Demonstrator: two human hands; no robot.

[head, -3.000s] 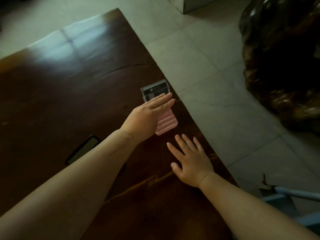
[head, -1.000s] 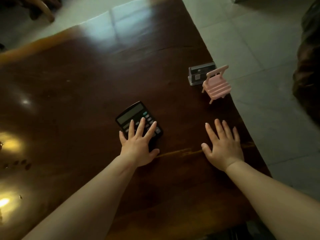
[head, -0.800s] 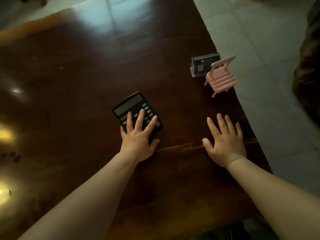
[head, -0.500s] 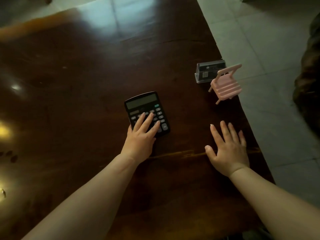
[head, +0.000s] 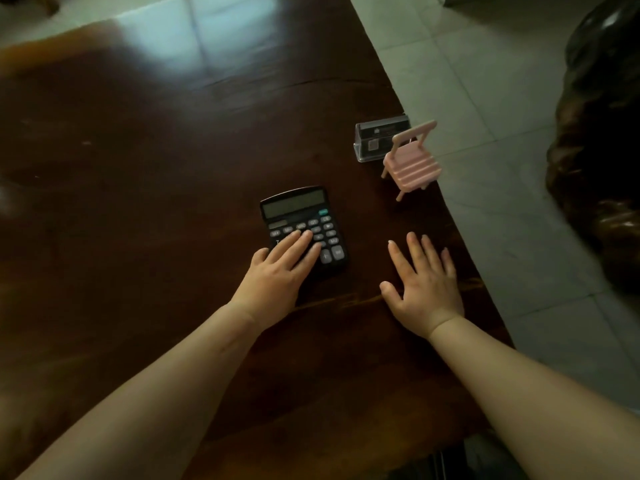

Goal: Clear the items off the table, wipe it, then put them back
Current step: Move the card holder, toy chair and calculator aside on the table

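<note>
A black calculator (head: pixel 301 211) lies flat on the dark wooden table (head: pixel 138 202), near its right side. My left hand (head: pixel 277 278) rests flat on the calculator's lower keys, fingers stretched out and close together, not gripping it. My right hand (head: pixel 422 289) lies flat on the bare wood to the right of the calculator, fingers spread, holding nothing. Farther back by the right edge stands a small pink toy chair (head: pixel 412 164). Right behind it sits a clear card holder (head: pixel 374 140) with dark cards inside.
The table's right edge runs diagonally past the chair and my right hand, with pale floor tiles (head: pixel 502 116) beyond it. A large dark carved wooden object (head: pixel 602 150) stands on the floor at far right. Window light reflects on the table's far end.
My left hand left the pink chair and came down on the calculator, which has slid right and turned straighter. My right hand has stayed flat on the table.
</note>
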